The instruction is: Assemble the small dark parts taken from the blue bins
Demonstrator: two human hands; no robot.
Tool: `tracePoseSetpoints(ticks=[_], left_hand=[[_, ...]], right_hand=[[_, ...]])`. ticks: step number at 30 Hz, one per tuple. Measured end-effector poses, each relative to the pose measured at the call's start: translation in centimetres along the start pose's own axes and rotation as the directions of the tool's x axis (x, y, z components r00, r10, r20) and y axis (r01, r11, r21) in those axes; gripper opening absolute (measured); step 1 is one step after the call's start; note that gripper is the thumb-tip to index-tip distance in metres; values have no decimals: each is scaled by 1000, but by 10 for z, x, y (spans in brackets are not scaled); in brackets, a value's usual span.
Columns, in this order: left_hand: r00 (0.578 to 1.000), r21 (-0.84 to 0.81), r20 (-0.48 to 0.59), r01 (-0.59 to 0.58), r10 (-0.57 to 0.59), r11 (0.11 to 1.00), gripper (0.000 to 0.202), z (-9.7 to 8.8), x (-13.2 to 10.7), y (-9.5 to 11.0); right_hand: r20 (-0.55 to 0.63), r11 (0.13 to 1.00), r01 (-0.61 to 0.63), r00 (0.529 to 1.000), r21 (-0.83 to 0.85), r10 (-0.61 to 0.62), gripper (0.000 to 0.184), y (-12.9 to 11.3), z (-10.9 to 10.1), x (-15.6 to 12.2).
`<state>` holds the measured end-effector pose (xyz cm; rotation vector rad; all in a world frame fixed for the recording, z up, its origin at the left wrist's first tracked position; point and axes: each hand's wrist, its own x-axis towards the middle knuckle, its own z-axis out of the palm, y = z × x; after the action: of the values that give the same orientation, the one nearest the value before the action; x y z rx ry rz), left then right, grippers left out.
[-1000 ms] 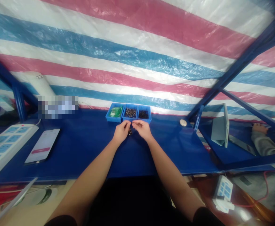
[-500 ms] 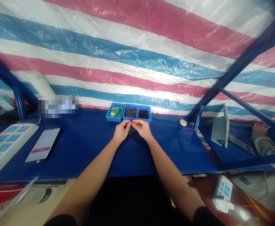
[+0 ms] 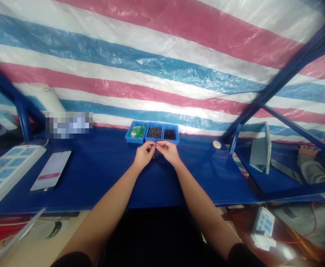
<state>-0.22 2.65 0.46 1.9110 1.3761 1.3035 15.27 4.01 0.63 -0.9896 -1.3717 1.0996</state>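
My left hand [image 3: 143,155] and my right hand [image 3: 167,151] meet over the blue table [image 3: 101,174], just in front of three small blue bins. Both are pinched together, fingertips touching, on small dark beads [image 3: 154,156] that hang between them. The left bin [image 3: 136,133] holds something green, the middle bin [image 3: 154,133] brownish beads, the right bin [image 3: 170,134] dark beads. What joins the beads is too small to make out.
A phone [image 3: 50,171] and a white power strip [image 3: 3,173] lie at the left. A small round white object [image 3: 216,144] sits right of the bins. A tablet on a stand [image 3: 260,151] and another person's sleeve [image 3: 311,169] are at the right. Striped tarp hangs behind.
My hands have stayed in place, shifting only slightly upward; the dangling beads show less below the fingers.
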Motion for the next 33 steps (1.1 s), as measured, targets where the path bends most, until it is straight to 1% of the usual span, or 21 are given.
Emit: tracePoseSetpoints(ticks=[6,10,11,13,15,16,18,21,22,24,26,28,30,33], left_hand=[[1000,70,22,-11,10,997,29,0,-1,1],[999,64,42,-6,3,998,30,0,-2,3],[999,51,39,1,-3,999,30,-1,-2,4],[1000,29,21,19,-20,999,32,-1,-2,6],[999,28,-1,43,-43,999,33,-2,-2,7],[999,32,-7,54,-54,998,32,-3,-2,7],[998,38,-11,63,-63,997,30,-3,-2,7],[999,47,-13,51,-50,998,27,-4,-2,6],[999,53,-14,48,-47,997,27,-4,-2,5],[999,63,-17,53,-52,997,26,-4,-1,5],[997,78,-37,63,-61,995,25,-5,0,5],[994,104,-84,78,-70,991,24,-6,1,4],[987,132,-143,98,-78,986,23,-6,1,2],[972,145,-218,124,-90,982,21,-5,2,-3]], right_hand=[[3,999,11,1000,31,-11,34,-1,0,0],[-6,1000,22,1000,0,-22,33,-5,1,-2],[-28,999,31,999,-19,-32,33,-7,1,-3],[-121,995,68,990,-69,-76,33,-10,3,-3],[-225,985,113,964,-133,-141,33,-12,4,-2],[-257,977,132,951,-167,-172,33,-13,4,0],[-266,960,154,939,-235,-216,32,-12,5,5],[-214,935,139,953,-328,-216,39,-6,7,12],[-180,928,134,962,-348,-206,44,-4,8,14],[-74,910,173,974,-377,-216,49,-1,10,13],[29,879,251,965,-405,-262,42,1,12,9],[96,837,305,951,-454,-295,33,0,11,3],[141,793,319,947,-520,-288,26,-2,10,-3],[201,732,310,951,-607,-236,21,-4,6,-8]])
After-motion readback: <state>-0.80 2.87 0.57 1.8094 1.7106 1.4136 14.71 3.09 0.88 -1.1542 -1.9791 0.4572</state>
